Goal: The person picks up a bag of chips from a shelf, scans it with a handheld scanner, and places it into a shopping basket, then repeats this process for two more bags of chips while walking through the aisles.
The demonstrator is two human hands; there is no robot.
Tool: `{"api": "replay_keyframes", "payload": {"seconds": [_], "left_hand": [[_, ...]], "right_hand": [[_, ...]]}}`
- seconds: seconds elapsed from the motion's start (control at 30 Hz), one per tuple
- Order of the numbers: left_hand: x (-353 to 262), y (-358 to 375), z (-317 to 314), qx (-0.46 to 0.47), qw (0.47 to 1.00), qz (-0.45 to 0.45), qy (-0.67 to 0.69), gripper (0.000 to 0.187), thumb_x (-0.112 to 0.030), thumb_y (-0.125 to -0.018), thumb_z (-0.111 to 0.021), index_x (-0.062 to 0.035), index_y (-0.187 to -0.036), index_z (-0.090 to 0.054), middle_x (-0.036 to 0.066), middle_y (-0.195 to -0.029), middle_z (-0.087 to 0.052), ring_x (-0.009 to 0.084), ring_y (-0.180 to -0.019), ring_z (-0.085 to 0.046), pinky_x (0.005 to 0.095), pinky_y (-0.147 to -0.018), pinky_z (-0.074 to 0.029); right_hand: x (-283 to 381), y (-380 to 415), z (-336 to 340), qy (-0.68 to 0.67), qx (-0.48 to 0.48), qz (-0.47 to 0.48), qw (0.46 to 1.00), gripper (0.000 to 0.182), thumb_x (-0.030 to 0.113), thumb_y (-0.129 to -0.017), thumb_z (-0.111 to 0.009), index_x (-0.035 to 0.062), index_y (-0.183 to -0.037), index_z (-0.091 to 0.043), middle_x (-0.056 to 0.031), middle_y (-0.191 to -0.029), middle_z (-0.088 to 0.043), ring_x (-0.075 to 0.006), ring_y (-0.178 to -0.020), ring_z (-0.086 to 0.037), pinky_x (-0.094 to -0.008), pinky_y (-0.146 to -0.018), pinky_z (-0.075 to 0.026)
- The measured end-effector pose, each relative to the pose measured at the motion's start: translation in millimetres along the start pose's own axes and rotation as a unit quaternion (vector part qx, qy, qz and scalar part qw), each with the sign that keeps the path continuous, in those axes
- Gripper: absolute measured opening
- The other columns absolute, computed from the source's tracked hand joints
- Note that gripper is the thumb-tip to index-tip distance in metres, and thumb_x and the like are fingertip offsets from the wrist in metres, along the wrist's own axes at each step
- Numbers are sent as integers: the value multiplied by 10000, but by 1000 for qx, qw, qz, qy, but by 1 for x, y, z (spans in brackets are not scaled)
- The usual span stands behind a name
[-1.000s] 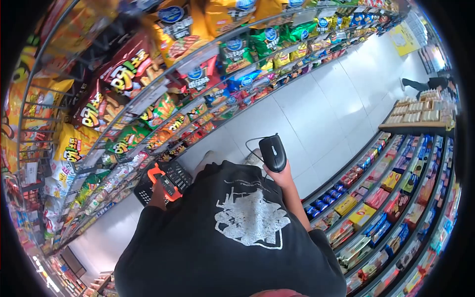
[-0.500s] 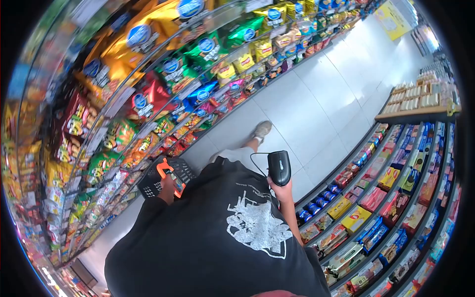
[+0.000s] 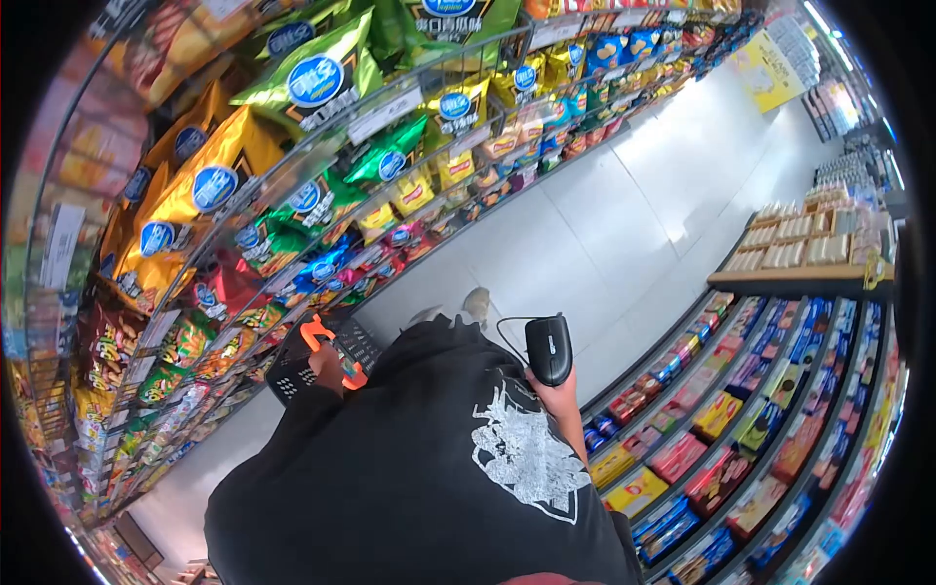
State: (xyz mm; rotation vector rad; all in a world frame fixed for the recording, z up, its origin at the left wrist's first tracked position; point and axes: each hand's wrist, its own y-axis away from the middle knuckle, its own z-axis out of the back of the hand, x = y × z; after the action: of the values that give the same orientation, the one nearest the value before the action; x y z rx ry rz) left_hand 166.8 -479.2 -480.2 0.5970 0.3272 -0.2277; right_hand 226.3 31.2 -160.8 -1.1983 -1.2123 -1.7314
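My left hand (image 3: 327, 367) is closed around the orange handle (image 3: 314, 331) of a black perforated shopping basket (image 3: 361, 341), which hangs at my left side beside the snack shelf. My sleeve and body hide part of the basket, and I cannot make out what is in it. On the right, my right hand (image 3: 560, 394) grips a smooth black rounded device (image 3: 549, 349) with small pale lettering. A thin dark cord (image 3: 502, 322) loops from its top back toward my body. The fingers behind the device are mostly hidden.
Bagged chips (image 3: 317, 83) fill the wire-fronted shelves on my left. Boxed and wrapped snacks (image 3: 717, 414) line stepped shelves on my right. A pale tiled aisle (image 3: 595, 214) runs ahead, with a wooden-edged display (image 3: 799, 276) at the right and a yellow sign (image 3: 765, 73) farther off.
The shelves have shifted in view as I advance along the aisle, and the forward shoe has drawn back toward my body. Both hands keep their holds on the basket handle and black device.
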Motion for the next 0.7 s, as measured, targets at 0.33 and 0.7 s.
{"api": "replay_keyframes", "payload": {"seconds": [0.33, 0.7], "left_hand": [[-57, 66, -87, -9, 998, -24, 50, 468, -410, -873, -678, 1, -1094, -697, 168, -973, -715, 248, -853, -708, 394, -669, -570], [-167, 238, -136, -75, 994, -29, -80, 498, -467, -876, -545, -3, -953, -709, 261, -893, -693, 447, -946, -666, 518, -780, -531]], "right_hand": [[22, -131, 68, 50, 72, 88, 992, 229, 102, -778, -800, 10, -909, -636, -30, -761, -639, -85, -686, -585, -267, -628, -476], [82, -295, 164, 57, 293, -57, 953, 142, 76, -829, -752, 35, -880, -626, 13, -752, -603, -70, -657, -551, -256, -563, -445]]}}
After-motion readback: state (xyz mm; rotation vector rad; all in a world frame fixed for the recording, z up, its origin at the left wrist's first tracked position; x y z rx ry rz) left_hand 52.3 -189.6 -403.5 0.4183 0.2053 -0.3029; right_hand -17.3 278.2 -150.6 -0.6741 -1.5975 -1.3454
